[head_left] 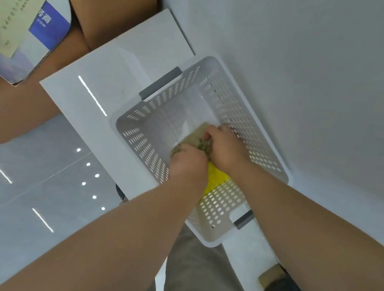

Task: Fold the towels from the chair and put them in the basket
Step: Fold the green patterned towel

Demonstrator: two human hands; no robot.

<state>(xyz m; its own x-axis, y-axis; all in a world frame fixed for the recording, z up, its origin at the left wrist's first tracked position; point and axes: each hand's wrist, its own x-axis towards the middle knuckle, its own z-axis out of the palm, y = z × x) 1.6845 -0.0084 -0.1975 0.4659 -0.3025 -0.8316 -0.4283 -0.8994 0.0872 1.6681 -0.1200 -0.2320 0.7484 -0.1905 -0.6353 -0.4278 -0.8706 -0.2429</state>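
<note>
**Olive towel held low in basket, both hands on it**

- Basket (145, 126) noted on white table (124, 56). Its long axis runs from the grey handle (161, 82) at the far end to the second handle (243, 220) at the near end, slanting away and to the left in the head view.
- Olive towel (201, 131) is seen inside the basket, about mid-length, closer to the right-hand long wall. It is judged to be at or just above the floor; contact cannot be told.
- Left hand (188, 166): fingers are curled down into the near edge of the olive towel, gripping it.
- Right hand (226, 148): fingers are bunched into the towel's right side, gripping it as well. The two hands are just beside each other, with the towel between and beyond them.
- Yellow towel (216, 179) is already lying in the basket, on the near side of the hands and partly under the wrists.
- Key relation: the olive towel's free part extends away from both hands toward the far handle, where bare basket floor is seen. Setting it down flat is judged to call for release along that axis, clear of the yellow one.
- The chair is not in view, so remaining towels cannot be counted.
</note>
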